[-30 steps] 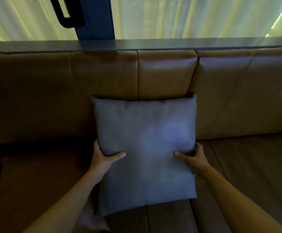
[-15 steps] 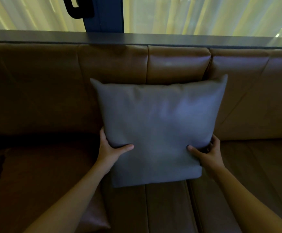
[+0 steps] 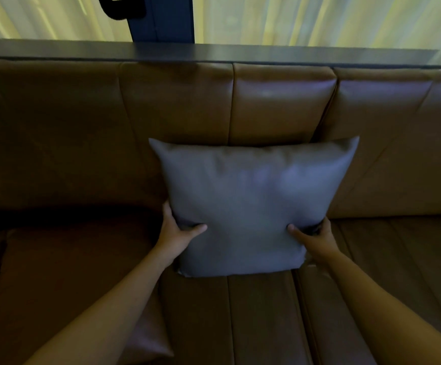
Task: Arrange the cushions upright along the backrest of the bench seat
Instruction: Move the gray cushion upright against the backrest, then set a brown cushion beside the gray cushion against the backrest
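Head view: both hands grip a grey cushion (image 3: 251, 206) upright against the backrest (image 3: 177, 114).
Left hand (image 3: 176, 233) clamps the cushion's lower left edge, thumb on the front, fingers behind; right hand (image 3: 315, 238) clamps the lower right edge likewise; cushion's bottom edge rests on the seat (image 3: 261, 317); brown cushion (image 3: 64, 285) lies flat at left; curtain (image 3: 306, 19) behind the ledge (image 3: 266, 52).

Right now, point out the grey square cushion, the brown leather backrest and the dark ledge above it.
Grey square cushion (image 3: 251, 201): head view, middle of its front face.
Brown leather backrest (image 3: 282, 104): head view, centre panel.
Dark ledge (image 3: 266, 52): head view, top surface.
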